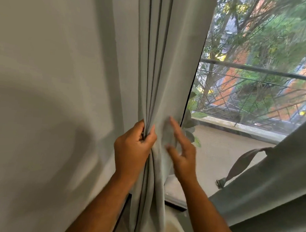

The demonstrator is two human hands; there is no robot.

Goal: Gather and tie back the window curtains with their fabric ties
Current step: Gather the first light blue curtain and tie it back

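A pale grey-green curtain (169, 63) hangs in folds at the left side of the window. My left hand (132, 148) grips several bunched pleats at about waist height, fingers curled round them. My right hand (182, 153) is blurred, its fingers straight and spread against the curtain's loose right edge. A second curtain (276, 189) of the same colour fills the lower right. A fabric tie (242, 163) hangs from it in a loop, its free end (220, 182) dangling.
A plain white wall (52, 92) stands to the left of the curtain. Behind the window screen are a balcony floor (223, 148), a metal railing (257, 70), a potted plant's leaves (192, 130) and trees.
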